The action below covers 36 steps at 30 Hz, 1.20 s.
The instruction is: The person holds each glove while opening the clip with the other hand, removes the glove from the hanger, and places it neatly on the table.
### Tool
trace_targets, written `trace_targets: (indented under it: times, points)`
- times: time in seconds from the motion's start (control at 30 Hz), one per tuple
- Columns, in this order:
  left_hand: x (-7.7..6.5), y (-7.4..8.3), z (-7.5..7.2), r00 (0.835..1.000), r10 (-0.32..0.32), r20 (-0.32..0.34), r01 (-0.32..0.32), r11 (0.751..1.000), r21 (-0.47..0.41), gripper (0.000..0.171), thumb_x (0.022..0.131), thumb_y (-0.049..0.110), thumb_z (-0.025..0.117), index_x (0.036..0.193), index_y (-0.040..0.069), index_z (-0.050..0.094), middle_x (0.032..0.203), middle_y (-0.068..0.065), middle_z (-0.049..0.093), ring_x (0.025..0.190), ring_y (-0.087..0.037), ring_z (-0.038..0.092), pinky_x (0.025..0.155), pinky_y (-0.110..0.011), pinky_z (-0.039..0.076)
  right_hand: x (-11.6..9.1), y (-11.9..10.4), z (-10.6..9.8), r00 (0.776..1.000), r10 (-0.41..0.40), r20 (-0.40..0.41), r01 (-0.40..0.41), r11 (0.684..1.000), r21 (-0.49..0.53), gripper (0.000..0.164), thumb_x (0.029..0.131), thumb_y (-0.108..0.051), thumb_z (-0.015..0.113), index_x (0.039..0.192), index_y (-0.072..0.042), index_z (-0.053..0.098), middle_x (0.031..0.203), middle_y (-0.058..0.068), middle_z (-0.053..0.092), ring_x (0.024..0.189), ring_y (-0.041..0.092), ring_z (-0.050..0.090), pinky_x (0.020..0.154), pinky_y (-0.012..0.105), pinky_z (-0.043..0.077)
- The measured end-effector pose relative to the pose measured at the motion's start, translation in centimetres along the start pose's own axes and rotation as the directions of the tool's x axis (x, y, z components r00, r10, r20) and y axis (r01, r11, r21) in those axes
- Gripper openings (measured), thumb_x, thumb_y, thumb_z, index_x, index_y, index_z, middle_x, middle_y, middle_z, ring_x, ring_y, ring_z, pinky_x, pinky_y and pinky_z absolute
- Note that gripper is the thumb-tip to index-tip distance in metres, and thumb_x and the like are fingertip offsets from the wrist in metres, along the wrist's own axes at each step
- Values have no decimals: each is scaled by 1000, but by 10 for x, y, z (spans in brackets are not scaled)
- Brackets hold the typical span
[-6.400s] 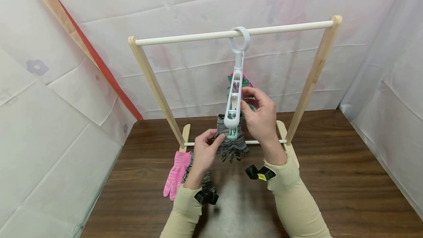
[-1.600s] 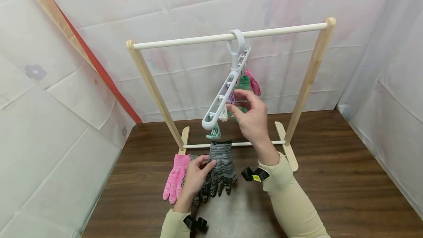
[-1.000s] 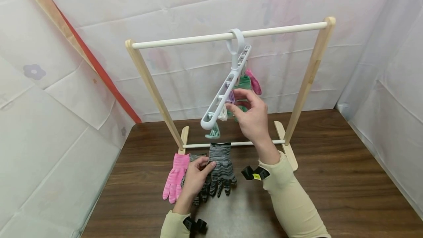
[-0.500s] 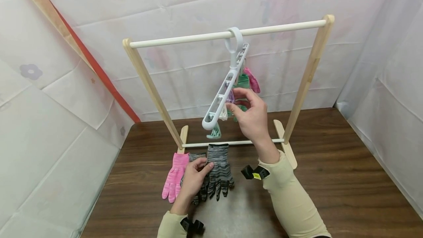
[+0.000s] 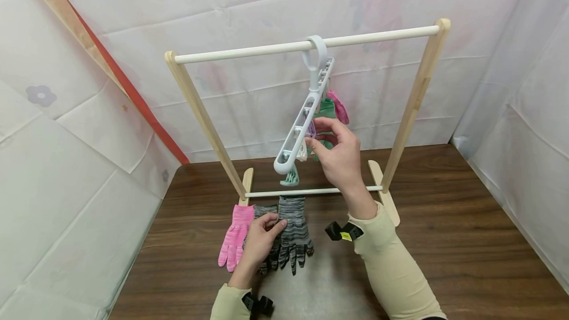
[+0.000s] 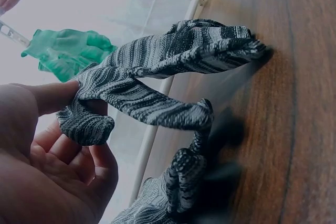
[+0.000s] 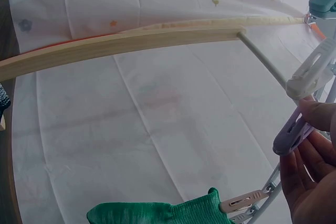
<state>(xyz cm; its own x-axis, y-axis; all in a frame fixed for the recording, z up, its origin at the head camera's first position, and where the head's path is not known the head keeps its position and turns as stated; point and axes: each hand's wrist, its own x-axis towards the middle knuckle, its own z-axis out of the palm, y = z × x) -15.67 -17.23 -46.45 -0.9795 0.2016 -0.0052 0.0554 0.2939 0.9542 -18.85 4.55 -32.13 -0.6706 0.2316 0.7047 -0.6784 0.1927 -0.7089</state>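
Observation:
My left hand (image 5: 261, 238) pinches a grey-and-black striped knit glove (image 5: 293, 226) at its side, between thumb and fingers. The glove hangs with its fingers downward, below the hanger; its fingers are near the tabletop in the left wrist view. My right hand (image 5: 340, 154) is raised beside the white clip hanger (image 5: 299, 125), with thumb and fingertips on a purple clip (image 7: 291, 135). A white clip (image 7: 311, 71) and a mint clip (image 5: 291, 177) hang nearer the front end, holding nothing. Farther back hang a green glove (image 7: 157, 212) and a pink glove (image 5: 339, 106).
The hanger hooks over the top rod (image 5: 240, 53) of a wooden rack whose feet stand on the dark wood table (image 5: 467, 241). On the table at left lie a pink glove (image 5: 234, 238) and another grey striped glove (image 5: 272, 258), partly behind my left hand.
Earlier, the striped glove was up by the mint clip; my left hand has lowered it. The hanger's front end has swung left, and my right hand has moved onto the purple clip.

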Motion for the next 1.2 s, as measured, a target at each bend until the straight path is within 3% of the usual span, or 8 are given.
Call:
trace_targets:
  times: [0.13,0.27,0.53,1.03,1.2]
  points:
    - [9,-24,1,1000,-15,-9,15,1000,3,24,93,12,71,110,-5,69,97,-12,72,87,-16,63,75,-32,50,0,-1,0,1000,-5,-4,5,1000,12,34,83,5,78,115,5,66,108,14,68,92,22,66,83,34,55]
    - [11,-32,0,1000,-17,-11,18,1000,26,30,93,18,71,114,-4,68,101,-11,72,94,-19,65,80,-36,51,0,-1,1,1000,-17,-2,17,999,26,34,83,5,78,115,6,66,109,15,67,92,23,66,83,35,55]
    - [11,-37,-1,999,44,-2,-43,992,121,28,93,20,71,109,-3,70,95,-10,72,89,-20,65,77,-38,53,-1,-3,0,999,-29,12,29,1000,0,35,83,2,78,116,6,66,109,15,67,93,22,66,83,33,55]
    - [17,-40,-7,999,17,36,-24,978,206,27,94,22,70,110,0,70,99,-9,72,91,-21,66,78,-41,54,-4,-3,-3,996,-68,58,66,997,43,38,85,4,75,122,5,65,114,16,66,97,23,63,86,33,54]
    - [18,-41,-8,997,39,62,-54,963,265,27,94,23,70,110,1,71,98,-8,72,90,-20,66,78,-41,54,-5,-4,-3,995,-75,60,71,995,65,39,85,8,72,123,6,64,115,17,65,99,23,62,88,33,53]
